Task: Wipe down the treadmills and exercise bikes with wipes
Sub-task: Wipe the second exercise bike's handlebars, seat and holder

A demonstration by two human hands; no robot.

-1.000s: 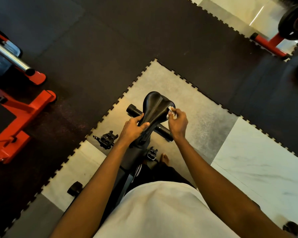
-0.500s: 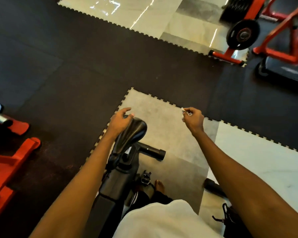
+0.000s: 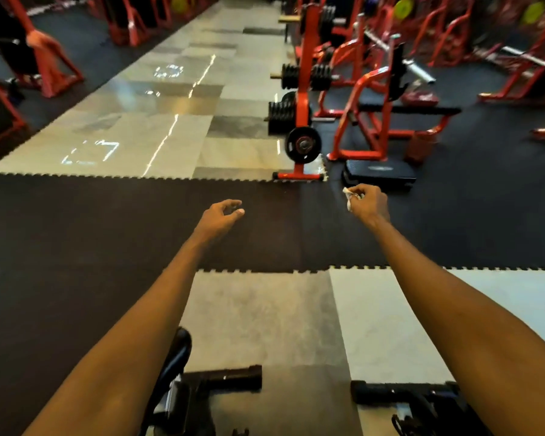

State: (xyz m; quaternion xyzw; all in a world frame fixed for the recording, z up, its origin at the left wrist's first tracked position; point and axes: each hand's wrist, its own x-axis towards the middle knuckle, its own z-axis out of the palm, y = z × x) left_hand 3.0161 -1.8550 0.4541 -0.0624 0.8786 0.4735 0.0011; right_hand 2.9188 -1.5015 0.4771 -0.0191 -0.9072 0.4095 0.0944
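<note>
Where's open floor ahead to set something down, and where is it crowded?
The dark mat between the two tiled strips is bare, as is the grey tile past the bike saddle. Crowded: the red weight racks ahead on the right.

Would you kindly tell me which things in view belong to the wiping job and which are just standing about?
Job:
wipe, pinched in the right hand
bike saddle, low in view
left hand, holding nothing

Standing about:
plate rack
step platform
red bench frame
floor mats
</note>
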